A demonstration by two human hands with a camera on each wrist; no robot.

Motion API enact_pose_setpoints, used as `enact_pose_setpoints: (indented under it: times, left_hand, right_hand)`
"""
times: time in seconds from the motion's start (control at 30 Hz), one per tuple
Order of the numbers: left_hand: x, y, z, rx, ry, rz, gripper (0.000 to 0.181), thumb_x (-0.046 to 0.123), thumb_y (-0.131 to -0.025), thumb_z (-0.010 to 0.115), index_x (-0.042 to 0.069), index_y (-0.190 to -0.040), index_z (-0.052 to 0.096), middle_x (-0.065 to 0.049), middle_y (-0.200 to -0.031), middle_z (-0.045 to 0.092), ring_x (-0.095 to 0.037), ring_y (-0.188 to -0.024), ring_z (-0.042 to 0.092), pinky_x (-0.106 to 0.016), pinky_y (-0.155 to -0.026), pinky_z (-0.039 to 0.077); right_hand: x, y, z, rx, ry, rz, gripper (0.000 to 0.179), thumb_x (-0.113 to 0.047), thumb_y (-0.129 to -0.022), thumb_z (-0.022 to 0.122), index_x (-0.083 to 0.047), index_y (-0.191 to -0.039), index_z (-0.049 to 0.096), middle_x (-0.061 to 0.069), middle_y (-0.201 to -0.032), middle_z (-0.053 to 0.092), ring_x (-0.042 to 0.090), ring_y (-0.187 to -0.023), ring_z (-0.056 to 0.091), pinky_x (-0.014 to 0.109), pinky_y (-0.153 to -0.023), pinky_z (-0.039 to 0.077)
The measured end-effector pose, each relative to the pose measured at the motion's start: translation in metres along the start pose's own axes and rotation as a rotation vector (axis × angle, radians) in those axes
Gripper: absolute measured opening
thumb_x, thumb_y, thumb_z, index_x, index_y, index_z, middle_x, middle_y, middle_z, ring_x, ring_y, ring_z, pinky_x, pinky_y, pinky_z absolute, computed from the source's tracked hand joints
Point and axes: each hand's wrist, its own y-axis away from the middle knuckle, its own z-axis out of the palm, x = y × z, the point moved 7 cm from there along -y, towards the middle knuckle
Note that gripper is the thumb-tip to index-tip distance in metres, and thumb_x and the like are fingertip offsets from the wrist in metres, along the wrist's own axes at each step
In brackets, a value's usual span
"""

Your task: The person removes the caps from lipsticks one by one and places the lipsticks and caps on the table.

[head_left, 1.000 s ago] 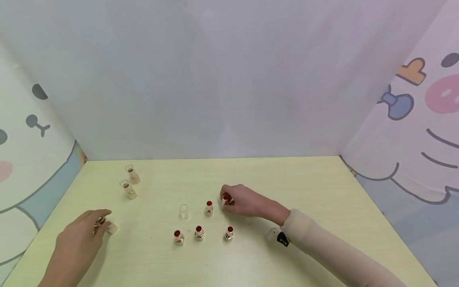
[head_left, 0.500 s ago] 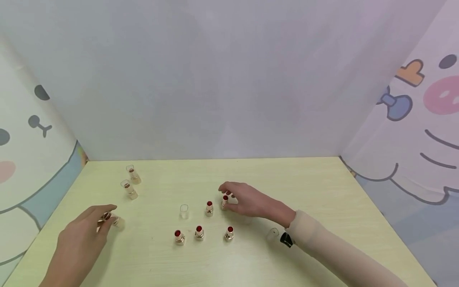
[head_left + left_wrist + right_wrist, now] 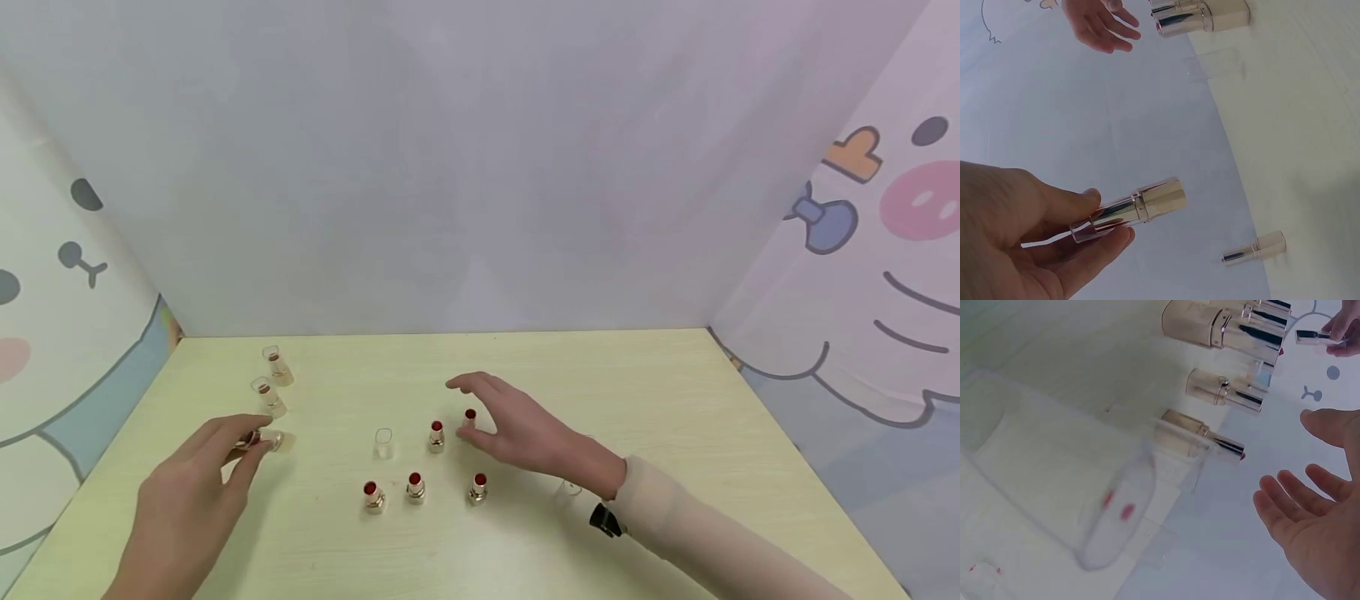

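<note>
Between thumb and fingers, my left hand (image 3: 195,492) pinches a gold lipstick (image 3: 1161,200) by its clear-capped end, the gold base pointing away from the palm. Two capped lipsticks, a nearer one (image 3: 270,398) and a farther one (image 3: 278,367), stand just beyond this hand. My right hand (image 3: 528,433) is open, thumb and fingers spread around the upper part of an uncapped red lipstick (image 3: 470,417) standing on the table. The right wrist view shows the right palm (image 3: 1322,544) holding nothing. Another uncapped lipstick (image 3: 437,437) stands just left of that one.
Toward the front stand more uncapped lipsticks: a left one (image 3: 374,497), a middle one (image 3: 416,489) and a right one (image 3: 478,490). A clear cap (image 3: 384,446) stands left of centre. Another clear cap (image 3: 570,489) is beside my right forearm. A grey curtain (image 3: 450,208) closes the back.
My left hand has moved right and slightly farther back with the lipstick. My right hand's fingers have spread and come away from the standing lipstick, which stays in place.
</note>
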Motion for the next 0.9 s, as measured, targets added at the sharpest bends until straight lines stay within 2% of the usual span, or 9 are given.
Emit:
enact_pose_setpoints:
  times: [0.2, 0.33, 0.43, 0.53, 0.6, 0.67, 0.9]
  left_hand:
    - [0.019, -0.001, 0.004, 0.017, 0.034, 0.037, 0.046, -0.007, -0.075, 0.086, 0.015, -0.114, 0.075, 0.005, -0.104, 0.074, 0.037, -0.101, 0.044, -0.004, -0.073, 0.045]
    - [0.034, -0.001, 0.008, 0.018, 0.062, 0.083, 0.042, -0.005, -0.078, 0.086, 0.015, -0.113, 0.075, 0.006, -0.107, 0.074, 0.03, -0.099, 0.051, 0.0, -0.081, 0.046]
    - [0.046, -0.001, 0.011, 0.023, 0.105, 0.12, 0.037, -0.002, -0.081, 0.085, 0.015, -0.113, 0.075, 0.005, -0.107, 0.074, 0.023, -0.098, 0.057, 0.001, -0.086, 0.046]
    - [0.057, -0.001, 0.012, 0.014, 0.141, 0.138, 0.017, 0.025, -0.098, 0.075, 0.015, -0.112, 0.075, 0.007, -0.106, 0.074, 0.019, -0.096, 0.06, 0.0, -0.087, 0.048]
    - [0.064, -0.002, 0.013, 0.001, 0.165, 0.145, 0.033, 0.043, -0.105, 0.061, 0.015, -0.112, 0.075, 0.008, -0.105, 0.074, 0.016, -0.095, 0.061, 0.0, -0.088, 0.048]
    - [0.07, -0.003, 0.014, -0.02, 0.191, 0.146, 0.049, 0.056, -0.106, 0.047, 0.015, -0.111, 0.074, 0.01, -0.105, 0.073, 0.013, -0.094, 0.062, -0.001, -0.088, 0.049]
    - [0.09, 0.0, 0.021, -0.094, 0.319, 0.151, 0.045, 0.052, -0.105, 0.048, 0.014, -0.113, 0.071, 0.011, -0.107, 0.072, 0.008, -0.097, 0.066, -0.006, -0.09, 0.054]
  right_hand:
    - [-0.022, 0.006, -0.004, 0.09, 0.0, -0.099, 0.058, -0.025, -0.1, 0.073, -0.019, -0.15, 0.046, -0.006, -0.152, 0.053, 0.012, -0.134, 0.058, 0.035, -0.111, 0.053]
    - [-0.035, 0.01, -0.005, 0.152, -0.001, -0.205, 0.058, -0.022, -0.099, 0.074, -0.014, -0.149, 0.046, -0.004, -0.153, 0.051, 0.011, -0.127, 0.061, 0.031, -0.103, 0.056]
    - [-0.044, 0.013, -0.005, 0.19, 0.007, -0.274, 0.057, -0.02, -0.099, 0.074, -0.01, -0.148, 0.047, -0.001, -0.152, 0.053, 0.012, -0.126, 0.062, 0.028, -0.102, 0.056]
    - [-0.049, 0.016, -0.004, 0.206, 0.005, -0.299, 0.057, -0.021, -0.098, 0.075, -0.011, -0.148, 0.048, -0.001, -0.15, 0.054, 0.011, -0.128, 0.062, 0.028, -0.105, 0.056]
    - [-0.052, 0.017, -0.002, 0.205, -0.012, -0.308, 0.057, -0.021, -0.098, 0.075, -0.01, -0.147, 0.048, 0.0, -0.149, 0.055, 0.012, -0.127, 0.062, 0.029, -0.105, 0.056]
    - [-0.054, 0.017, 0.001, 0.197, -0.039, -0.315, 0.057, -0.021, -0.098, 0.076, -0.01, -0.147, 0.048, 0.001, -0.148, 0.056, 0.013, -0.125, 0.063, 0.028, -0.106, 0.056]
    - [-0.066, 0.022, 0.01, 0.209, -0.022, -0.413, 0.061, -0.023, -0.096, 0.079, -0.009, -0.146, 0.048, 0.001, -0.143, 0.058, 0.012, -0.119, 0.064, 0.021, -0.105, 0.053]
